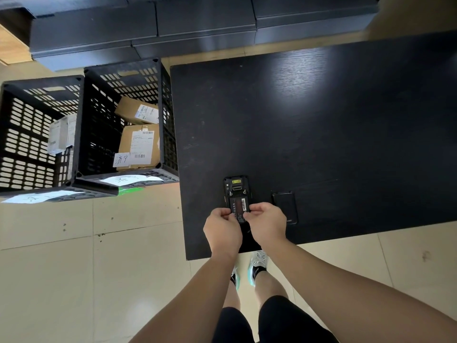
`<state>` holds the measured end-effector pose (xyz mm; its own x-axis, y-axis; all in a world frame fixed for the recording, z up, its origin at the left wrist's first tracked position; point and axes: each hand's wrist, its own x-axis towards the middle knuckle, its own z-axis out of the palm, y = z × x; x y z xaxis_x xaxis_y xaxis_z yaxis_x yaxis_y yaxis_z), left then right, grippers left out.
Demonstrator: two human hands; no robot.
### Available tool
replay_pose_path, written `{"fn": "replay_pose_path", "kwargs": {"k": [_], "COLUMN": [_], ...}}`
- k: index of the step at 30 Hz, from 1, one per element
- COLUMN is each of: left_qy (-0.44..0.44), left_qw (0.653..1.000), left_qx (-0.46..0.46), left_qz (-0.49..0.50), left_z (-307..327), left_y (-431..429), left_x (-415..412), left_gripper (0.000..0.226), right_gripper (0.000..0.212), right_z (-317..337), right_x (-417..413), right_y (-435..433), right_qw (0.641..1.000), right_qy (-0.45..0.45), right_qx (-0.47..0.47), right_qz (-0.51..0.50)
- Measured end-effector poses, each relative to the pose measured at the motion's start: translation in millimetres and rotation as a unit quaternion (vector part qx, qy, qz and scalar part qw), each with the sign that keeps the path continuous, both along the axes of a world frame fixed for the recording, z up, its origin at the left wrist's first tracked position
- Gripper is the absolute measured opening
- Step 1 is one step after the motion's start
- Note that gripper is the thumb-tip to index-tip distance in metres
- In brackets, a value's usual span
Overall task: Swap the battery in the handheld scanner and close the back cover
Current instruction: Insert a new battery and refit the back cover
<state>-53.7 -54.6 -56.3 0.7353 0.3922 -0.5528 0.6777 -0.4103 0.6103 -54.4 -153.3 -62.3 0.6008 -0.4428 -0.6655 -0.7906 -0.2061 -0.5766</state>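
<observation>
Your 2 bare forearms reach forward over the tiled floor (138,263) to the near edge of the black desk (321,134), your shoes showing below it. Your left hand (222,231) and right hand (265,225) meet over the handheld scanner (237,191), which lies face down on the desk with its back open. Each grip is curled shut, the fingertips of both hands pinching the near end of the battery (238,206). The battery sits in the scanner's open bay, its label up, reaching out from between your 2 hands toward the far end of the device; whether it is fully seated cannot be told. Just right of your right hand, apart from the scanner, the back cover (284,204) lies flat on the desk. Left of the desk, 2 black slotted crates (81,125) stand on the floor, the nearer to the desk holding 2 labelled cardboard parcels (138,134). Beyond, dark boxes (197,26) are stacked along the far side.
</observation>
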Motion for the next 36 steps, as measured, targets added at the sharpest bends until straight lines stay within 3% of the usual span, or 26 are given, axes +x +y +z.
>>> {"fn": "replay_pose_path", "kwargs": {"k": [13, 20, 30, 36], "left_qy": [-0.012, -0.001, 0.048, -0.032], "left_qw": [1.000, 1.000, 0.998, 0.999], "left_qx": [0.014, 0.020, -0.001, 0.020], "left_qz": [-0.012, -0.013, -0.033, -0.035], "left_z": [-5.1, -8.6, -12.5, 12.5], "left_y": [0.1, 13.0, 15.0, -8.6], "left_x": [-5.9, -3.0, 4.8, 3.1], "left_gripper": [0.006, 0.025, 0.019, 0.015], "right_gripper": [0.017, 0.037, 0.032, 0.029], "right_z": [-7.0, -7.4, -11.6, 4.3], "right_x": [-9.2, -12.6, -9.2, -8.3], "right_y": [-1.2, -10.3, -11.7, -32.4], "right_qw": [0.998, 0.999, 0.999, 0.998], "right_qy": [-0.054, -0.030, -0.017, -0.029], "right_qx": [-0.009, -0.005, -0.020, -0.049], "right_qz": [0.002, 0.009, 0.043, 0.039]}}
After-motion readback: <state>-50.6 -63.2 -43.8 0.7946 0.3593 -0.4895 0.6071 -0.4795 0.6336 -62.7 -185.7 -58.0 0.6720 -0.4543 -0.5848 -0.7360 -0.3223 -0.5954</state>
